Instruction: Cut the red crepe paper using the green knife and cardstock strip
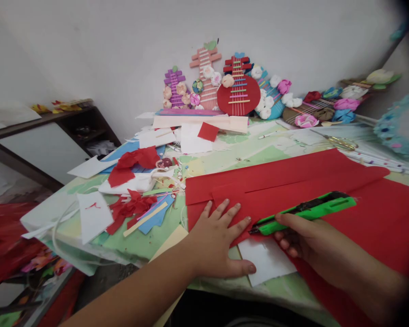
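Observation:
A large sheet of red paper (368,213) covers the near right part of the table. On its left end my left hand (218,240) lies flat with the fingers spread, pressing on a smaller red piece (228,195). My right hand (306,231) grips a green utility knife (310,211). The knife's tip points left and touches or nearly touches the red paper beside my left fingers; the blade's exact contact is too small to make out. A white card (266,261) shows from beneath the red paper, between my hands.
Scraps of red crepe paper (132,206) and white paper (93,215) litter the left side. Paper-made string instruments (238,95) with paper flowers lean on the back wall. Scissors (341,142) lie at the back right. A low cabinet (47,141) stands left of the table.

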The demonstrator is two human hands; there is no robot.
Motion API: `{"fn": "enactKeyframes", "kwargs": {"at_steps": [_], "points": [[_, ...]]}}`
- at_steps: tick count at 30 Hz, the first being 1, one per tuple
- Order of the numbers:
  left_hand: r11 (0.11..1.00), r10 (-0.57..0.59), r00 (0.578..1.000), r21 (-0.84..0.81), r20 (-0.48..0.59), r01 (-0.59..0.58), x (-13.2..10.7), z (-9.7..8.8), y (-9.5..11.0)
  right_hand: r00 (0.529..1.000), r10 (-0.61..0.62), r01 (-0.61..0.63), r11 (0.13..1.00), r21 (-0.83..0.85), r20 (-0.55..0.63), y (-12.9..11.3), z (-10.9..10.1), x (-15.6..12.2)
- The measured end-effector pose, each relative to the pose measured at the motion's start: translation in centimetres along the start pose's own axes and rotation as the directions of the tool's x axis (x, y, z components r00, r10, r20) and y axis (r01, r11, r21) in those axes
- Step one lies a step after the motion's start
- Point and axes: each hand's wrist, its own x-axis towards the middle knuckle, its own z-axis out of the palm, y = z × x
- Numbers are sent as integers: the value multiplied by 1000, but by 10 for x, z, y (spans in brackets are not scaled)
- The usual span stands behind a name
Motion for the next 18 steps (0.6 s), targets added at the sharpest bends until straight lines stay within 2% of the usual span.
{"fn": "enactKeyframes", "kwargs": {"at_steps": [5,10,18], "points": [[1000,0,1000,9,-8,0,0,0,0,998,-34,33,999,14,44,3,7,-2],[1000,2,1000,10,-6,-2,-1,0,0,997,-38,36,999,29,70,5,2,-1],[1000,1,1000,1,-1,-1,0,1,-1,1000,-8,9,998,68,-23,-4,-12,-4]]}}
